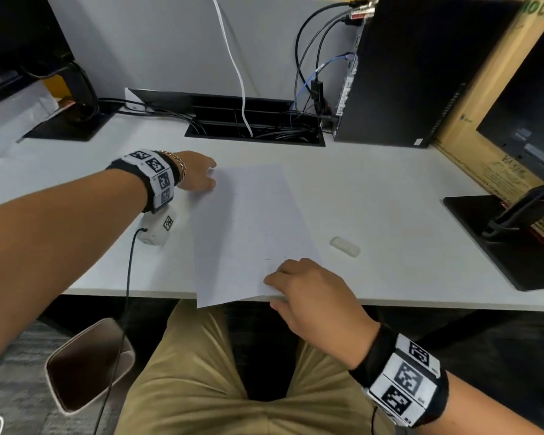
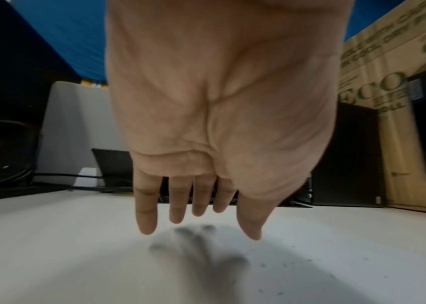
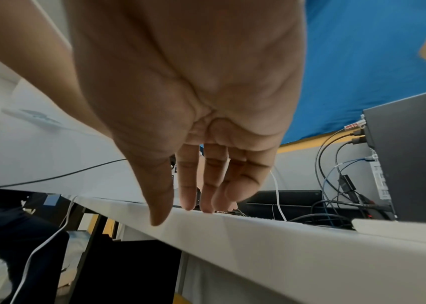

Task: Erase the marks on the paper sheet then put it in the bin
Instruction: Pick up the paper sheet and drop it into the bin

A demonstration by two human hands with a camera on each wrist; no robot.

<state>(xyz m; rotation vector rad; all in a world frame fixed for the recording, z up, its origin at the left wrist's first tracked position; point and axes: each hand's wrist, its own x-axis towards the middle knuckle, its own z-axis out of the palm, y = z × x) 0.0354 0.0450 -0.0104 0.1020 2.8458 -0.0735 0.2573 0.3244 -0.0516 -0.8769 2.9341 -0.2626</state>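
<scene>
A white paper sheet [image 1: 248,227] lies slanted on the white desk [image 1: 390,189], its near edge hanging over the desk's front. Only faint specks show on it near my right hand. My left hand [image 1: 203,174] is at the sheet's far left corner; in the left wrist view the left hand [image 2: 206,216] hangs with straight fingers just above the desk. My right hand [image 1: 305,290] lays its fingers on the sheet's near right corner, and in the right wrist view the right hand [image 3: 174,214] has its thumb against the desk's front edge. A white eraser [image 1: 344,246] lies right of the sheet.
An open brown bin [image 1: 85,365] stands on the floor at the lower left, beside my knee. A black computer tower [image 1: 415,73], a cable tray [image 1: 255,120], a monitor base [image 1: 509,240] and a cardboard box [image 1: 490,98] line the back and right. Eraser crumbs [image 2: 284,265] dot the desk.
</scene>
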